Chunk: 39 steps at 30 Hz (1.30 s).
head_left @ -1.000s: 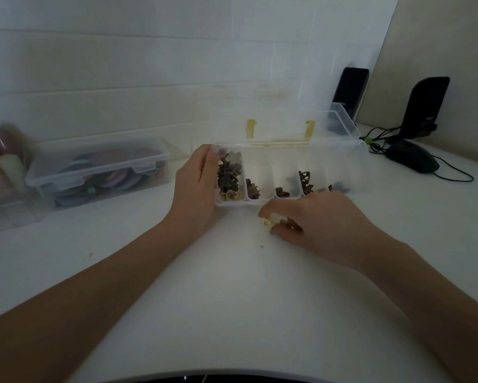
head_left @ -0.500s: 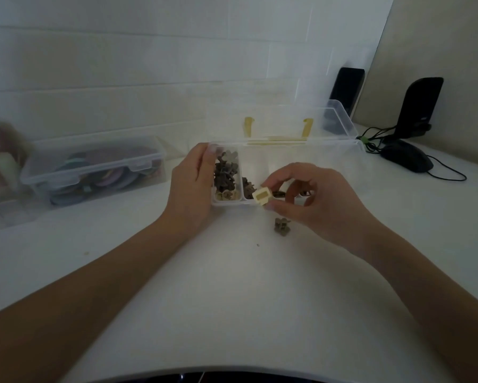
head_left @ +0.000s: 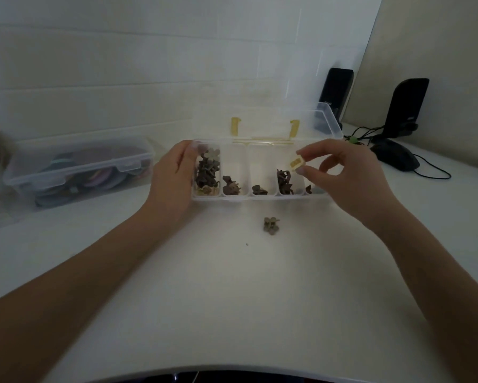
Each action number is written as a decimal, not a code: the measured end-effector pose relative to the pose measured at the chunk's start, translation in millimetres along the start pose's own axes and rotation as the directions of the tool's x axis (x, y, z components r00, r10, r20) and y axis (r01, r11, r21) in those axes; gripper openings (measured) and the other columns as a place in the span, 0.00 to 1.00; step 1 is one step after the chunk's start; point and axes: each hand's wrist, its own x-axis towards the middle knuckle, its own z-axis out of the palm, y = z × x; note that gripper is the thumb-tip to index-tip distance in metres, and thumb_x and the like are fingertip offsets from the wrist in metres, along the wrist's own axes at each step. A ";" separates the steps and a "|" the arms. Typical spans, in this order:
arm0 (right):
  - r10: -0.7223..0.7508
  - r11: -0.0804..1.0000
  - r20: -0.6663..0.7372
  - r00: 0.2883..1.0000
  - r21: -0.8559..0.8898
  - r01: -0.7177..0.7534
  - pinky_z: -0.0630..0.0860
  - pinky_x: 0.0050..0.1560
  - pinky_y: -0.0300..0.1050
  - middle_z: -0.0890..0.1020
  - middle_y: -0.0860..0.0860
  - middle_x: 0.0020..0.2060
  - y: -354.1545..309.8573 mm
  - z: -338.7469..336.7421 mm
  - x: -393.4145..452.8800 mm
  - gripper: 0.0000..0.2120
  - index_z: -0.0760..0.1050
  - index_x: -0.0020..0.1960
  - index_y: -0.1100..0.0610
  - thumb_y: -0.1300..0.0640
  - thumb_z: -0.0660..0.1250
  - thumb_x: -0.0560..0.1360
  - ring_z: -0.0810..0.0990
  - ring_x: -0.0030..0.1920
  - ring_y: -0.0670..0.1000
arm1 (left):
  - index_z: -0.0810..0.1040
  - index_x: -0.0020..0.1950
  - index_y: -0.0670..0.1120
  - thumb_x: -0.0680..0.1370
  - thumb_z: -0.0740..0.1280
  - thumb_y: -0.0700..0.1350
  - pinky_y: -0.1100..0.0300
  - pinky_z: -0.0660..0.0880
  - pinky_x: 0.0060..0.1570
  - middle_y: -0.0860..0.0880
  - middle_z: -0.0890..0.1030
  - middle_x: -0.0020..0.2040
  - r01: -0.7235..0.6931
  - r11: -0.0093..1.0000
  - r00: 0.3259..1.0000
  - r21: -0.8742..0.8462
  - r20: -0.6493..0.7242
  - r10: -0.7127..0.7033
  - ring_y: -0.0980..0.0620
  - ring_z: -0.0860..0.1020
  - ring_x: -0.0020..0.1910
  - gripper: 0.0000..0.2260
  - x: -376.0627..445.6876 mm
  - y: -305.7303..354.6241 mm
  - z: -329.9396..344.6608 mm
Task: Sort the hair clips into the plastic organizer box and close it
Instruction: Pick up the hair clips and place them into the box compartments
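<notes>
Right hand (head_left: 351, 183) is pinching a small cream square hair clip (head_left: 297, 163) over the clear plastic organizer box (head_left: 260, 197) — left hand (head_left: 174, 181) is bracing its end — while most clips are lying sorted, one grey flower-shaped clip (head_left: 271, 225) is waiting nearer the person, and the lid is standing open.

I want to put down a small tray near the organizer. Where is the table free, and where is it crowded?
Free: the wide white table between the two forearms, in front of the loose clip. Crowded: left of the organizer box, where a closed container sits, and the right back corner, with mouse, cables and speakers.
</notes>
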 end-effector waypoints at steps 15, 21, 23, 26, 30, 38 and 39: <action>-0.130 0.984 0.018 0.991 -0.122 0.131 0.76 0.45 0.42 0.80 0.38 0.48 -2.5 7.8 -4.4 0.12 0.79 0.52 0.44 0.58 0.71 0.72 0.77 0.38 0.43 | 0.78 0.53 0.45 0.83 0.54 0.46 0.73 0.69 0.47 0.57 0.79 0.46 -0.005 1.000 1.000 -0.020 -0.005 0.005 0.67 0.74 0.44 0.13 -1.6 -1.4 1.2; -0.135 0.986 -0.008 0.991 -0.104 0.133 0.78 0.44 0.47 0.80 0.37 0.46 -2.9 7.9 -4.9 0.11 0.80 0.51 0.43 0.57 0.70 0.73 0.78 0.38 0.43 | 0.78 0.54 0.44 0.83 0.54 0.46 0.68 0.70 0.49 0.52 0.79 0.49 -0.011 1.000 1.000 -0.026 0.002 0.011 0.60 0.75 0.48 0.14 -1.0 -2.7 0.4; -0.130 0.986 -0.019 0.991 -0.107 0.127 0.78 0.46 0.48 0.80 0.35 0.46 -1.9 9.4 -4.6 0.10 0.80 0.50 0.43 0.57 0.69 0.73 0.78 0.39 0.44 | 0.78 0.54 0.43 0.83 0.54 0.46 0.69 0.70 0.48 0.51 0.79 0.49 -0.014 1.000 1.000 -0.021 0.005 0.014 0.60 0.75 0.47 0.14 -1.2 -3.0 0.3; -0.154 0.971 -0.004 0.988 -0.185 0.150 0.77 0.49 0.48 0.79 0.36 0.49 1.0 12.6 -3.9 0.10 0.79 0.52 0.44 0.56 0.67 0.75 0.78 0.43 0.45 | 0.78 0.53 0.45 0.83 0.54 0.46 0.74 0.69 0.46 0.55 0.79 0.48 -0.017 1.000 1.000 -0.011 0.002 0.017 0.66 0.74 0.44 0.13 -1.3 -2.9 0.2; -0.222 0.911 0.024 0.975 -0.351 0.216 0.73 0.40 0.45 0.76 0.46 0.55 2.9 14.6 -5.4 0.12 0.78 0.58 0.49 0.58 0.63 0.77 0.73 0.52 0.48 | 0.78 0.53 0.46 0.83 0.54 0.47 0.76 0.69 0.45 0.57 0.78 0.47 -0.020 1.000 1.000 -0.008 0.001 0.020 0.70 0.74 0.43 0.13 -1.9 -2.3 0.7; -0.254 0.909 0.068 0.965 -0.323 0.262 0.70 0.34 0.42 0.70 0.46 0.47 -3.0 12.0 -8.9 0.17 0.76 0.60 0.47 0.62 0.63 0.75 0.68 0.40 0.44 | 0.77 0.52 0.47 0.83 0.54 0.46 0.76 0.68 0.43 0.53 0.78 0.46 -0.026 1.000 1.000 0.000 -0.011 0.026 0.68 0.73 0.40 0.12 -2.2 -1.1 1.0; -0.277 0.922 0.061 0.959 -0.265 0.283 0.71 0.33 0.42 0.72 0.45 0.45 -6.9 10.4 -9.4 0.15 0.79 0.55 0.47 0.62 0.65 0.73 0.70 0.35 0.45 | 0.77 0.52 0.47 0.83 0.54 0.46 0.76 0.68 0.43 0.54 0.78 0.46 -0.026 1.000 1.000 0.000 -0.011 0.026 0.69 0.73 0.40 0.12 -2.3 -0.9 1.1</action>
